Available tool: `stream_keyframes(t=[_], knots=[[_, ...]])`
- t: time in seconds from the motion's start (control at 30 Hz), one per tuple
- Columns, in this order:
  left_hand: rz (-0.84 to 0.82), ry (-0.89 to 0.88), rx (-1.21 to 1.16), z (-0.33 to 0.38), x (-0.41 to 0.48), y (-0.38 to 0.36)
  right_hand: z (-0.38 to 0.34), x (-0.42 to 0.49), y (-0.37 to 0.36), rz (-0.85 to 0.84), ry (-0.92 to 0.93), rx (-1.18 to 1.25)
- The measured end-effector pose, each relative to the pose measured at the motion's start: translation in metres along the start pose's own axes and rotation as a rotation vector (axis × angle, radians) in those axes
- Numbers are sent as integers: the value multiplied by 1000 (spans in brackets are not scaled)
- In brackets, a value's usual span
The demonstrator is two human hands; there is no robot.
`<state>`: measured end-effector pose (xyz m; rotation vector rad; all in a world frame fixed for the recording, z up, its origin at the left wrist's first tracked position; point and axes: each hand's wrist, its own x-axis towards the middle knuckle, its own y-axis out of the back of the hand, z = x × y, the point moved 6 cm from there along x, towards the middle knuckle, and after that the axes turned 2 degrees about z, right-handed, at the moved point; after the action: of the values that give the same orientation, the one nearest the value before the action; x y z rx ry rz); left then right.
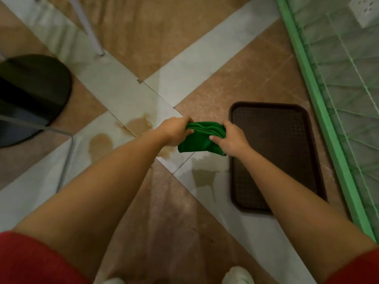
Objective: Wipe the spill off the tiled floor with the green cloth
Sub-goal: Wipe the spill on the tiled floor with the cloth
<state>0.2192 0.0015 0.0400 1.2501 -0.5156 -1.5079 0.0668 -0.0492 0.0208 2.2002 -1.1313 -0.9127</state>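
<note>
Looking down, I see bare tiled floor [127,85] in the middle, where pale strips cross; a hand could sweep freely there, up the frame and back toward my shoes [238,275]. The spill [139,125] lies in separate patches on this open stretch. My left hand [174,132] and right hand [231,138] grip the cloth [199,138] above the crossing. To the right, a brown tray [276,156] lies flat on the floor, its left rim just beside the nearest patch. Past the tray, a green frame [321,111] closes off that side. To the left, a black chair seat [30,95] overhangs the floor. One metal leg [66,160] stands near the left patch, and another leg [87,27] stands at the top.
</note>
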Motion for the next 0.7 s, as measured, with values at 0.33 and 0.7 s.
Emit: stream_keyframes(t=[0.33, 0.7], knots=[[89, 34, -154, -96, -47, 32, -107, 11, -41, -170, 178, -178], [94, 42, -452, -141, -82, -20, -110, 4, -105, -150, 126, -314]])
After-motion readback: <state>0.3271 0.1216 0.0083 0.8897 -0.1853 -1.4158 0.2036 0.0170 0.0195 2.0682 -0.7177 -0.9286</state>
